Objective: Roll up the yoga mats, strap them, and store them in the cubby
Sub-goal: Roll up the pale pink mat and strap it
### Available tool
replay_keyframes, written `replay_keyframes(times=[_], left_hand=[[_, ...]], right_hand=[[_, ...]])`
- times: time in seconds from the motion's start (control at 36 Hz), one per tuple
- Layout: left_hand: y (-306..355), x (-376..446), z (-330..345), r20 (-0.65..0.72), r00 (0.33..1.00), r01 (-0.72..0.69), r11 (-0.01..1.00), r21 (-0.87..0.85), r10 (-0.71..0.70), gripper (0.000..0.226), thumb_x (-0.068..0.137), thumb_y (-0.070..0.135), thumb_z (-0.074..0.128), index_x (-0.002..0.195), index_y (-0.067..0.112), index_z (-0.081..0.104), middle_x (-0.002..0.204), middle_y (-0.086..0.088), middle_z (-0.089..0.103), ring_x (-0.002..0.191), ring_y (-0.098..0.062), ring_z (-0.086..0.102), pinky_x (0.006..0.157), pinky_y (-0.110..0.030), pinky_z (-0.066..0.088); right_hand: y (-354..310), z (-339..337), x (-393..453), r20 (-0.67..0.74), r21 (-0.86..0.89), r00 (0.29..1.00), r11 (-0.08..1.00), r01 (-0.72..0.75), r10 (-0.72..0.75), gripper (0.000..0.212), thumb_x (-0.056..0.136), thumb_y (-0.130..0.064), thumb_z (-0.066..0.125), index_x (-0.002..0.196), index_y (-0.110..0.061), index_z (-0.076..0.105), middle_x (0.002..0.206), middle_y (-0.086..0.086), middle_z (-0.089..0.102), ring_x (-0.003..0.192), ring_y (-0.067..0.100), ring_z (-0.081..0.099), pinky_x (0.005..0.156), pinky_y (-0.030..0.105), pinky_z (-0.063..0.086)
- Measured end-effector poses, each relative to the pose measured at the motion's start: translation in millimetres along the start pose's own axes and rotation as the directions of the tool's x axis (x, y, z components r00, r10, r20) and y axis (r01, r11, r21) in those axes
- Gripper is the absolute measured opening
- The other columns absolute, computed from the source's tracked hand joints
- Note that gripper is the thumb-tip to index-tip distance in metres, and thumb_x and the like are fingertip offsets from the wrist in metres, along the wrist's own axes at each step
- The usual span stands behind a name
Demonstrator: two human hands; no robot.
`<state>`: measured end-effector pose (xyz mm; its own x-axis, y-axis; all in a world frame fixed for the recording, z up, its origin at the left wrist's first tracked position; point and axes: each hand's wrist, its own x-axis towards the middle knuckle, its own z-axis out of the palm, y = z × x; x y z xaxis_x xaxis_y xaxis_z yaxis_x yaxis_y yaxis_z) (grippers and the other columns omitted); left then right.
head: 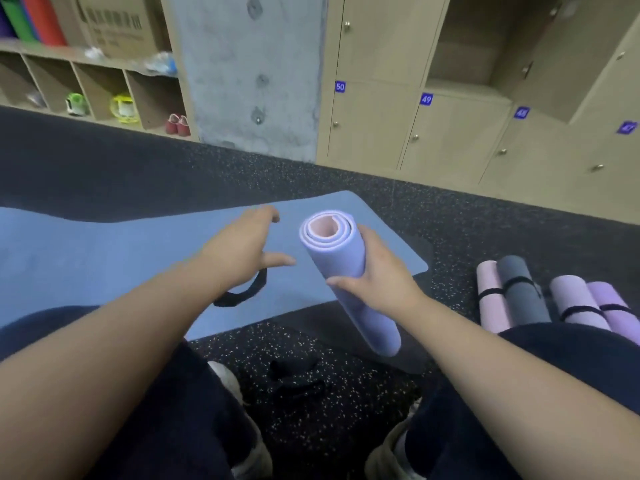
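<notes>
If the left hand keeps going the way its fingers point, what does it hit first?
Probably the flat blue mat beneath it: the left hand points forward, slightly down, passing left of the rolled lilac mat. Depth is unclear.

Beyond the fingers: grey concrete pillar. Beyond and left: brown cardboard box atop shelving, red shoes in the lowest compartment. Beyond and right: beige numbered lockers, one door open. Underneath: black speckled rubber floor.

Dark speckled rubber floor. Bare concrete pillar at centre back. Beige numbered lockers to the right, one door open. Open wooden shelving to the left.
</notes>
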<state>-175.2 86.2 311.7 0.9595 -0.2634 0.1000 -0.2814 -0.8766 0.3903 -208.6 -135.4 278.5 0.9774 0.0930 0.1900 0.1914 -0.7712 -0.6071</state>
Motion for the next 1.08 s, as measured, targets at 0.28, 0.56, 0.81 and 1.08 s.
replay_keyframes(times=[0.28,0.56,0.81,1.08], left_hand=[[32,12,-21,-0.233,0.922,0.008,0.618,-0.786,-0.309,0.028,0.094,0.039,0.058,0.085,0.013,0.051,0.081,-0.004,0.049,0.06,-0.016,0.056,0.046,-0.019,0.044],[48,27,-18,-0.125,0.976,-0.119,0.045,-0.992,-0.18,0.018,0.091,-0.006,0.054,0.094,0.011,0.057,0.072,-0.003,0.056,0.061,-0.009,0.063,0.066,-0.02,0.055],[42,29,-27,-0.136,0.99,-0.138,-0.086,-0.987,-0.031,0.027,0.076,0.002,0.058,0.097,0.018,0.06,0.083,0.002,0.057,0.076,-0.01,0.061,0.079,-0.027,0.055],[45,37,-18,-0.246,0.966,-0.236,0.117,-0.965,-0.075,0.044,0.087,-0.026,0.032,0.085,0.014,0.05,0.075,0.009,0.066,0.073,-0.005,0.063,0.069,-0.018,0.049]], right_hand=[[-21,-50,-5,-0.052,0.052,0.989,0.989,0.142,-0.139,0.087,0.072,-0.035,0.083,0.143,-0.035,0.033,0.141,-0.021,0.043,0.126,0.003,0.042,0.093,0.023,0.035],[-18,-42,15,-0.143,0.202,0.984,0.971,0.13,-0.102,0.078,0.072,-0.033,0.083,0.134,-0.044,0.037,0.133,-0.027,0.048,0.12,-0.004,0.046,0.097,0.025,0.04],[-15,-46,22,-0.149,0.172,0.986,0.98,0.097,-0.072,0.079,0.07,-0.042,0.082,0.134,-0.048,0.038,0.131,-0.032,0.048,0.114,-0.008,0.046,0.094,0.021,0.04],[-13,-31,33,-0.131,0.166,0.99,0.983,0.074,-0.052,0.08,0.069,-0.045,0.082,0.136,-0.044,0.039,0.132,-0.028,0.05,0.117,-0.003,0.049,0.094,0.025,0.043]])
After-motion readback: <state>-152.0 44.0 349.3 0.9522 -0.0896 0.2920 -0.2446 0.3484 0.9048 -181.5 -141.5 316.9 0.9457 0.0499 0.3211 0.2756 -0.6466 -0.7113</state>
